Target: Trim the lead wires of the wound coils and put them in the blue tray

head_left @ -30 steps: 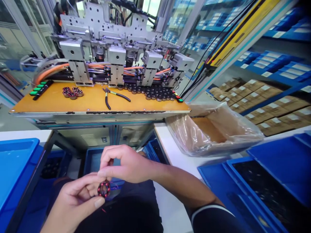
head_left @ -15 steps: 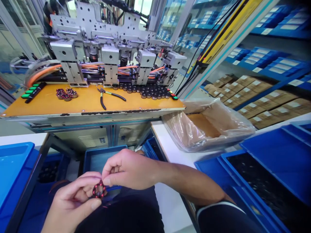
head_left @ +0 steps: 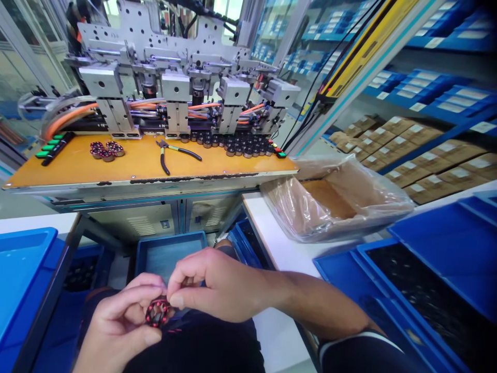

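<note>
A small wound stator ring (head_left: 157,313), dark with red coils, sits low in the middle of the view over my lap. My left hand (head_left: 116,326) grips it from the left between thumb and fingers. My right hand (head_left: 212,285) comes in from the right, thumb and forefinger pinched at the ring's upper right edge. Thin red wire ends trail below the ring.
An orange bench (head_left: 128,166) ahead carries pliers (head_left: 171,153), a few stator rings (head_left: 103,150), rows of dark parts (head_left: 240,145) and a winding machine (head_left: 174,77). Blue bins (head_left: 427,290) stand at right, a bag-lined carton (head_left: 337,199) beyond them, another blue bin (head_left: 23,274) at left.
Both hands with the ring have sunk slightly lower in view. My right fingers have shifted along the ring's top edge and pinch closer to it.
</note>
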A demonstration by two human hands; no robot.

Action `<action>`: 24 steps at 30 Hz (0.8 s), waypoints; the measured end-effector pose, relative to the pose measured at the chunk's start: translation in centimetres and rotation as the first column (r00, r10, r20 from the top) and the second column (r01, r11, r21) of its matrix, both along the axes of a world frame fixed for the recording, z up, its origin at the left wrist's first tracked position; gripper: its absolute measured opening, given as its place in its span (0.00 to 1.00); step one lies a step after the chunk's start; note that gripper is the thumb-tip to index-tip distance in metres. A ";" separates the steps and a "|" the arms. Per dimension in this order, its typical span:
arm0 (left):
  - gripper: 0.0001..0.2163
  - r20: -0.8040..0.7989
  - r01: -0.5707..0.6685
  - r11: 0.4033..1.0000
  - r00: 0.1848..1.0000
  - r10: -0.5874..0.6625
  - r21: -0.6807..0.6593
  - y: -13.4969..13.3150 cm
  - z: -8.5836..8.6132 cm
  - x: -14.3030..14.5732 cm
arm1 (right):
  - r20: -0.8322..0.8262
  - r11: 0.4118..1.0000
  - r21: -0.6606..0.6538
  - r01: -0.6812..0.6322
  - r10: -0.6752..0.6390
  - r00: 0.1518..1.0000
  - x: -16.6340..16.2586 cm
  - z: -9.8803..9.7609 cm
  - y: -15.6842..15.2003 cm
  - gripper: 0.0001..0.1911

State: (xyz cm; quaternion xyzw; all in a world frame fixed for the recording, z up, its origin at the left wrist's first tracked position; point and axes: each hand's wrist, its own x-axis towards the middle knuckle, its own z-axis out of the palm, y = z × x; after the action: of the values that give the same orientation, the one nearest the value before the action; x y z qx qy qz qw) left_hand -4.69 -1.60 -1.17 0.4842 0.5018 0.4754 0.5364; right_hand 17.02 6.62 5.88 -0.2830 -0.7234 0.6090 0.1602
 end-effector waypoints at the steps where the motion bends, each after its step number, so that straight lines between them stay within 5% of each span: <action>1: 0.17 0.008 -0.005 1.000 1.000 0.005 0.002 0.0 -0.1 0.0 | 0.003 1.000 0.002 0.000 0.000 1.000 0.0 0.0 -0.1 0.03; 8: 0.15 0.056 0.031 0.999 0.998 -0.033 0.037 -0.4 0.2 0.1 | 0.018 0.995 0.100 -0.011 0.009 1.000 -0.1 0.1 -0.8 0.05; 13: 0.11 0.109 -0.013 1.000 0.994 0.014 -0.015 -0.4 1.6 1.2 | -0.032 0.945 0.307 -0.114 0.130 0.991 0.6 -0.3 -0.8 0.04; 15: 0.13 0.174 -0.055 0.996 0.982 0.068 -0.076 -0.5 2.1 1.9 | -0.022 0.834 0.538 -0.121 0.158 0.987 1.2 -0.4 -0.5 0.06; 19: 0.19 0.316 -0.034 0.986 0.945 0.085 -0.165 -0.7 2.2 2.5 | 0.000 0.402 0.914 -0.046 0.114 0.993 1.5 -0.5 0.1 0.08; 21: 0.21 0.363 0.020 0.981 0.930 0.054 -0.195 -0.8 1.8 2.5 | -0.016 0.318 0.947 -0.041 0.176 0.984 1.2 -0.6 0.3 0.09; 24: 0.22 0.406 0.109 0.968 0.914 -0.009 -0.225 -0.9 1.1 2.2 | -0.081 0.281 0.960 0.011 0.238 0.968 0.5 -1.0 0.6 0.10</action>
State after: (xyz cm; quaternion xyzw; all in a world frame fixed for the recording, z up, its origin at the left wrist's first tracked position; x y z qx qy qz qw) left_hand -2.46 -2.46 -0.04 0.3220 0.4204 0.4831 0.6973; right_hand 17.49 7.18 4.83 -0.0139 -0.9400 0.0938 0.3277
